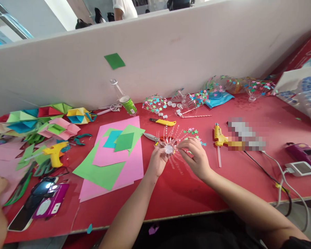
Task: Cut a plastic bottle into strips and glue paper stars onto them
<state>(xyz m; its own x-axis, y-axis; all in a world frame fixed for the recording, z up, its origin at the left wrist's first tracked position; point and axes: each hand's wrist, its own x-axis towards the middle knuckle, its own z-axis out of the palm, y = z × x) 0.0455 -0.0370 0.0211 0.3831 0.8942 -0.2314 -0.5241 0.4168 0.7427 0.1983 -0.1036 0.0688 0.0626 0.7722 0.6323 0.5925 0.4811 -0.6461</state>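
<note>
"Where's the cut clear plastic bottle [168, 149]?"

"Between the two hands, over the red table [189, 204], its strips splayed outward."

"And the hands?"

"The left hand [158, 158] grasps it beside its round centre. The right hand [196, 155] has its fingertips drawn together at the strips; whether they pinch one, I can't tell."

"Nearby?"

"Star cutouts [196, 131] by the right hand, and a yellow utility knife [166, 122] farther back."

"Any readable writing?"

"None I can make out: the green label [129, 105] on the whole bottle [121, 94] is too small."

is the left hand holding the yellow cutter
No, the cutter lies on the table, and the left hand holds a clear plastic piece.
</note>
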